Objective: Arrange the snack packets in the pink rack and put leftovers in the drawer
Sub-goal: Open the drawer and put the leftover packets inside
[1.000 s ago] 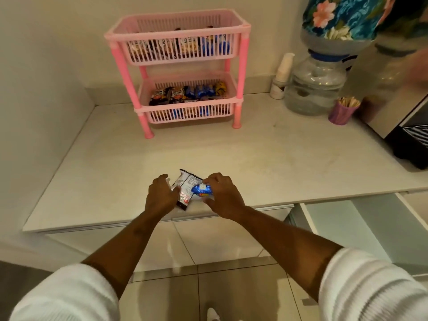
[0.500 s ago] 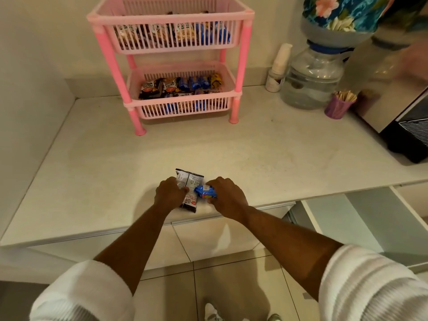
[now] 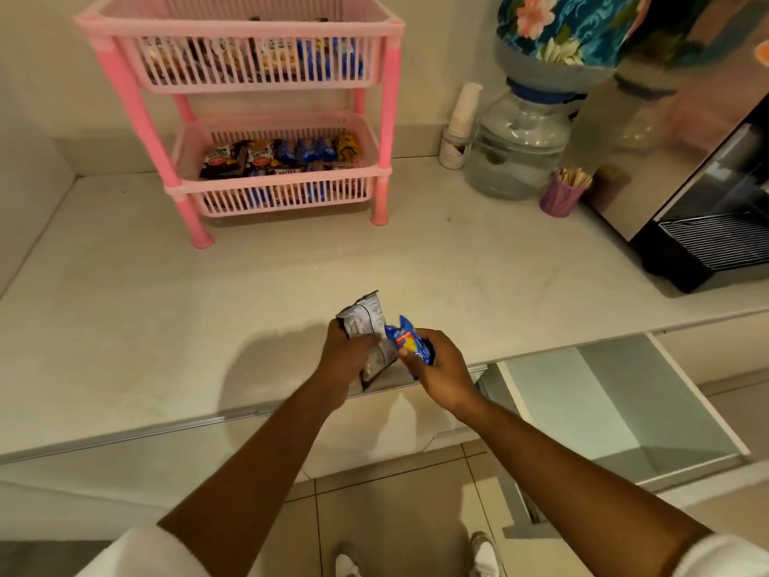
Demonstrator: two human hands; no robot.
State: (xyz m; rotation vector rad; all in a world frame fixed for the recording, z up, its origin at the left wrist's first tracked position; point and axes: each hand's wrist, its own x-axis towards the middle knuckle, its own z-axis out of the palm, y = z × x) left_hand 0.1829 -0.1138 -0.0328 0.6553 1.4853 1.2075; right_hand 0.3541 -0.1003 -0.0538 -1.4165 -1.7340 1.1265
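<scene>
**Leftover packets gathered at the counter's edge, drawer standing open**

Because both tiers of the pink rack [image 3: 266, 56] already look packed with snacks, the packets in the person's hands are most likely the leftovers meant for the drawer [image 3: 616, 410]. The counter [image 3: 125, 306] is the largest surface here; the rack stands at its back left, against the wall, which keeps the front free for sorting. At the back right are a water dispenser [image 3: 520, 147], a dark machine [image 3: 707, 226] and a small purple cup [image 3: 559, 197] of sticks, all well apart from the hands.

The drawer is pulled out below the counter's right end, just beside the right arm; what shows of its inside is bare. It seems to have been left open so the packets can go straight in with a short move to the right and down.

The left hand [image 3: 347, 360] curls round a grey-and-white packet [image 3: 366, 318], whose top end sticks up above the fingers; a darker wrapper edge shows below the hand, so there may be more than one packet in that grip, though I cannot tell. The right hand [image 3: 445, 368] pinches a small blue packet [image 3: 410, 341] between thumb and fingers, touching the grey one. Held together over the counter's front edge, the two hands appear to be bunching the packets into one handful before the transfer.
</scene>
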